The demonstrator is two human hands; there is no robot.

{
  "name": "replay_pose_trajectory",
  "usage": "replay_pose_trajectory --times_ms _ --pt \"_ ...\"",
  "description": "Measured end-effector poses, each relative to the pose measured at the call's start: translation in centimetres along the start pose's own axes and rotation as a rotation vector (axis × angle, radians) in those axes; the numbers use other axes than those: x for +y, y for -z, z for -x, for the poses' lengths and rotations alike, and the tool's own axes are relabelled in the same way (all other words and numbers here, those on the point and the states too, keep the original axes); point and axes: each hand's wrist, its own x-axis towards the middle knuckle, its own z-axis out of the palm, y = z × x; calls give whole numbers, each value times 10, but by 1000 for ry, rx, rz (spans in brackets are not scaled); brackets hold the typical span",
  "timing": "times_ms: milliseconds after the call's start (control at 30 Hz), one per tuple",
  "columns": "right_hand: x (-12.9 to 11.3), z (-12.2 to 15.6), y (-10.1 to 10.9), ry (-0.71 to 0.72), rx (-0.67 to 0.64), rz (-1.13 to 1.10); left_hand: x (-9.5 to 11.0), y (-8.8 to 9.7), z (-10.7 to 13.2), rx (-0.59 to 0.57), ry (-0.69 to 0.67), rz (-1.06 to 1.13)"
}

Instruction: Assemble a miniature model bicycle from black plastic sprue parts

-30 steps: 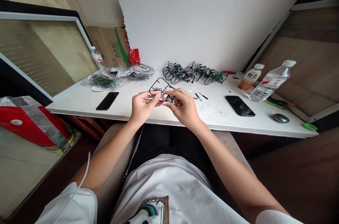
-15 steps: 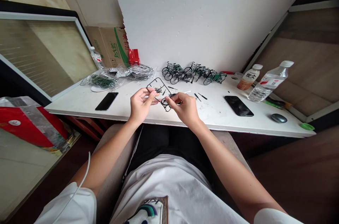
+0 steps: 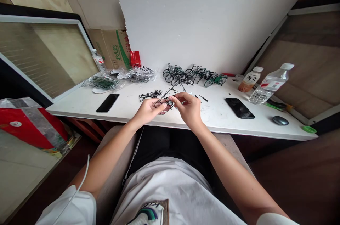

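Observation:
My left hand (image 3: 147, 110) and my right hand (image 3: 188, 108) meet over the front of the white table (image 3: 217, 118). Both pinch a small black model bicycle part (image 3: 166, 103) held between their fingertips. A black plastic parts frame (image 3: 150, 95) lies flat on the table just behind my left hand. Several finished green and black model bicycles (image 3: 193, 74) stand in a row at the back, against the white foam board (image 3: 209, 23).
Two black phones (image 3: 107, 102) (image 3: 238, 107) lie left and right of my hands. Plastic bags of parts (image 3: 119, 77) sit at the back left by a cardboard box (image 3: 111, 48). Two bottles (image 3: 268, 85), a mouse (image 3: 280, 120) and a green cap (image 3: 308, 129) are at the right.
The black parts frame left my left hand and now lies on the table. Both hands have come together on the small bicycle part.

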Motion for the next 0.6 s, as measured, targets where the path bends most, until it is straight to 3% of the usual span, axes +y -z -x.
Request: replay_pose_trajectory --times_ms 133,367,600 --pt "-3 -1 2 25 13 -10 -1 -6 3 21 -33 38" --pt "-10 5 -4 257 -85 5 1 -7 7 93 -156 -35" --pt "-5 4 -3 348 -25 25 2 -21 18 167 -258 -146"
